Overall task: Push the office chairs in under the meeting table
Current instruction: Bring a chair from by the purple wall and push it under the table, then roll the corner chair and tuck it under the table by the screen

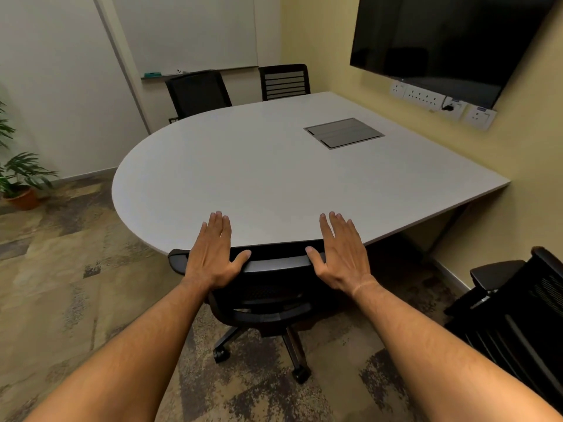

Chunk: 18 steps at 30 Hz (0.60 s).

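A black office chair [274,287] stands right in front of me, its backrest top against the near edge of the white meeting table [259,166]. My left hand [213,254] and my right hand [341,257] lie flat on the top of that backrest, fingers stretched forward over the table edge, thumbs hooked on the rim. Its seat is hidden under the table; the wheeled base shows below. Two more black chairs, one [198,92] and another [285,82], stand at the far side. A further black chair [518,309] stands at the right, away from the table.
A wall screen [441,38] and a row of sockets [441,102] are on the yellow wall at the right. A grey cable hatch [344,133] is set in the tabletop. A potted plant [21,184] stands at the left. A whiteboard [189,32] hangs behind.
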{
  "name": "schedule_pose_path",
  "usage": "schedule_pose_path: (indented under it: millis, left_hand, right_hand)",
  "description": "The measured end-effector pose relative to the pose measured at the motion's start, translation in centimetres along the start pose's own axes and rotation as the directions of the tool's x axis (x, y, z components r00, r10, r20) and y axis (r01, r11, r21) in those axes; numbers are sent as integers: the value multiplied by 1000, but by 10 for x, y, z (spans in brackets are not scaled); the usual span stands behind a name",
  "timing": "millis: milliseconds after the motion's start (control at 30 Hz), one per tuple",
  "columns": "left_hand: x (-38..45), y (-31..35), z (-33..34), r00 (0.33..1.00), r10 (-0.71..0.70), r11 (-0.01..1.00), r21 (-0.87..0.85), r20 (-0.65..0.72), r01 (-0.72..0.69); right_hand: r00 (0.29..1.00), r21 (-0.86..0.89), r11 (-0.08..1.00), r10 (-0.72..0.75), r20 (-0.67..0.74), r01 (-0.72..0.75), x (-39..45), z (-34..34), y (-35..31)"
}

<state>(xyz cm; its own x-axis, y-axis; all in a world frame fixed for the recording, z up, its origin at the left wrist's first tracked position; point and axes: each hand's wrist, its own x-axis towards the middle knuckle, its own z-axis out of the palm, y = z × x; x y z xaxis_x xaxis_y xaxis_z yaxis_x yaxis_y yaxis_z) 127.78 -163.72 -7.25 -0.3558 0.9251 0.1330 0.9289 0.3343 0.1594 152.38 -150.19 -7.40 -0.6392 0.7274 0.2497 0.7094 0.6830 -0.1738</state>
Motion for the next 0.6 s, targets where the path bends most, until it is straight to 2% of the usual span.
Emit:
schedule_pose_path:
  millis: [200, 333, 500, 600]
  left_hand:
    - [17, 61, -5, 978, 205, 976, -65, -44, -208]
    - [31, 125, -1, 928, 369, 921, -118, -49, -372]
    - [38, 245, 15, 824, 566, 813, -164, 1, -558]
    - [32, 329, 25, 722, 692, 707, -199, -5, -679]
  right_hand:
    - [993, -98, 989, 110, -49, -114, -31, -36, 30]
    - [962, -184, 946, 252, -106, -268, -72, -68, 75]
    - [852, -225, 824, 481, -209, -520, -150, -112, 145]
    - [746, -224, 713, 609, -271, -664, -201, -132, 184]
